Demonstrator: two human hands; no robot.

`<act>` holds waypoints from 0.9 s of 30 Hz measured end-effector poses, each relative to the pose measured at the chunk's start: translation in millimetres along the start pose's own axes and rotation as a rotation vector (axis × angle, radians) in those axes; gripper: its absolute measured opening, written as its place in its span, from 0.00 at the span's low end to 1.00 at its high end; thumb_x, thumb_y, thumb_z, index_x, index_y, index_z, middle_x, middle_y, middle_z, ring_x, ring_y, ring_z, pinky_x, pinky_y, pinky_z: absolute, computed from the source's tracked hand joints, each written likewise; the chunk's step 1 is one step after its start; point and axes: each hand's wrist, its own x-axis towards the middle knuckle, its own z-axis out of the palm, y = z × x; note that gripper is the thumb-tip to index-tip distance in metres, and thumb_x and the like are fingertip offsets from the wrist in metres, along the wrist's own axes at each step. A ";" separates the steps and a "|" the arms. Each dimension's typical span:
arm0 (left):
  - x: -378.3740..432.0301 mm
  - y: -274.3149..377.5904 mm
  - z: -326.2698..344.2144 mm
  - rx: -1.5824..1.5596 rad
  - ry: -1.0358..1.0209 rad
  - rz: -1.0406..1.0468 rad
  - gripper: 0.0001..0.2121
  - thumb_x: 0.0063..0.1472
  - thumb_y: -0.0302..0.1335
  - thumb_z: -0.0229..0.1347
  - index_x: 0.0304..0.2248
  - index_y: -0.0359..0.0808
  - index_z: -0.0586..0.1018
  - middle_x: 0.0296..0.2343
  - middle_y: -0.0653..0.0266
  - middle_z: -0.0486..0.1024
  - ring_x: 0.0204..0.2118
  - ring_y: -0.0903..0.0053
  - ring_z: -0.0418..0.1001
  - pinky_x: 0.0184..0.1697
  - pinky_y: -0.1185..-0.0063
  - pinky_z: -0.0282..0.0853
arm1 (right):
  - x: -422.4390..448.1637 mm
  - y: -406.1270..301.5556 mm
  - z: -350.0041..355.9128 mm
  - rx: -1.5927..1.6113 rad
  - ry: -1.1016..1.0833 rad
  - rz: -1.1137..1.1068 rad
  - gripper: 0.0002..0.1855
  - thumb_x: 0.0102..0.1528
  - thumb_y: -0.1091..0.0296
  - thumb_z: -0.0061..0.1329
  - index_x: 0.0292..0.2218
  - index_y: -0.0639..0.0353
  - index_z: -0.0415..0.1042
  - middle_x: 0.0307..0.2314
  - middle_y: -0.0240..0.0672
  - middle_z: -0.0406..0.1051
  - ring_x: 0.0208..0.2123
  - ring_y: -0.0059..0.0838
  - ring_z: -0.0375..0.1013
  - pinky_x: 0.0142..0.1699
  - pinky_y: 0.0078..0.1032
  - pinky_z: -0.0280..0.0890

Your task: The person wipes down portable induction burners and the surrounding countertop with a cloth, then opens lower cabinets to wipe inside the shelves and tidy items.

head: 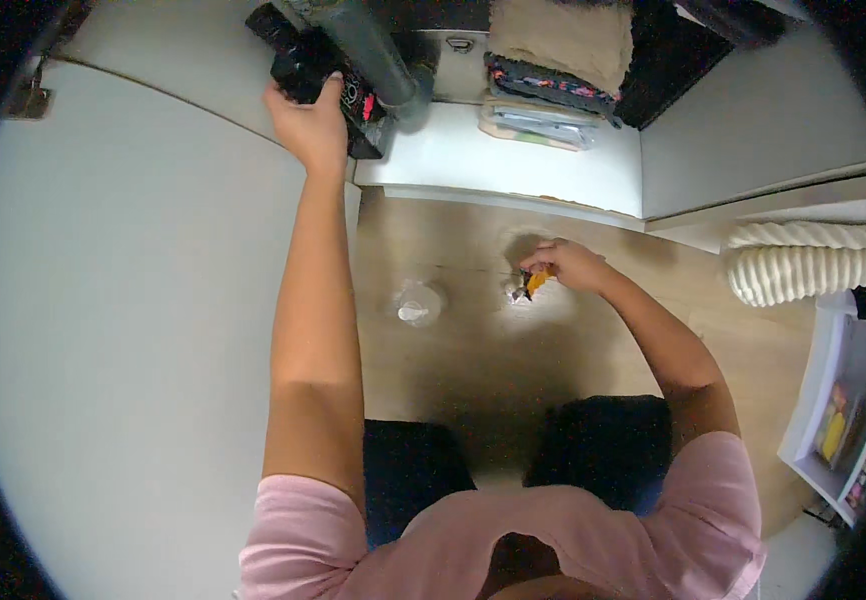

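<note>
At the upper left, my left hand (311, 127) is closed around a black object (304, 64), whose exact kind I cannot tell. Right beside it, a black box with pink print (365, 109) stands on the white cabinet shelf (440, 161). My right hand (574, 264) hangs over the wood-look floor (470, 352), pinching a small orange and black item (537, 281). Something shiny and silvery (515, 291) shows at the lower end of that item. To its left, a round, clear container or lid (419, 304) rests on the floor.
A grey pipe (373, 56) rises by the black box. Folded cloths (560, 45) lie above flat plastic packets (541, 124). A white door panel (125, 300) fills the left side. On the right are a cream ribbed hose (804, 262) and a pale drawer unit (812, 412).
</note>
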 end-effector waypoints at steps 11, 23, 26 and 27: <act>-18.6 -51.4 29.7 -0.031 0.023 0.000 0.26 0.41 0.24 0.65 0.38 0.27 0.64 0.34 0.54 0.71 0.35 0.71 0.70 0.41 0.77 0.65 | -24.2 4.4 1.6 0.035 0.062 -0.037 0.25 0.42 0.88 0.40 0.42 0.57 0.71 0.31 0.37 0.70 0.37 0.35 0.69 0.44 0.26 0.63; -15.4 -51.5 -1.4 0.279 -0.102 0.166 0.33 0.44 0.32 0.64 0.45 0.25 0.63 0.40 0.48 0.67 0.42 0.60 0.66 0.46 0.73 0.61 | 31.7 -16.7 -37.9 0.551 0.448 0.039 0.15 0.57 0.77 0.35 0.44 0.61 0.69 0.41 0.33 0.69 0.45 0.25 0.65 0.52 0.21 0.56; -45.8 -10.8 -25.0 0.346 -0.295 0.159 0.31 0.47 0.36 0.62 0.46 0.28 0.64 0.41 0.48 0.66 0.45 0.58 0.65 0.48 0.72 0.60 | 76.0 16.6 -47.9 0.769 0.737 0.113 0.18 0.55 0.80 0.34 0.47 0.61 0.67 0.43 0.36 0.68 0.44 0.27 0.66 0.52 0.20 0.57; -61.3 3.7 -34.4 0.340 -0.391 0.142 0.29 0.48 0.36 0.61 0.46 0.29 0.65 0.42 0.48 0.66 0.45 0.58 0.65 0.48 0.72 0.60 | 90.9 33.0 -46.0 0.745 0.837 0.115 0.20 0.54 0.80 0.35 0.47 0.60 0.67 0.44 0.38 0.68 0.45 0.29 0.67 0.52 0.21 0.57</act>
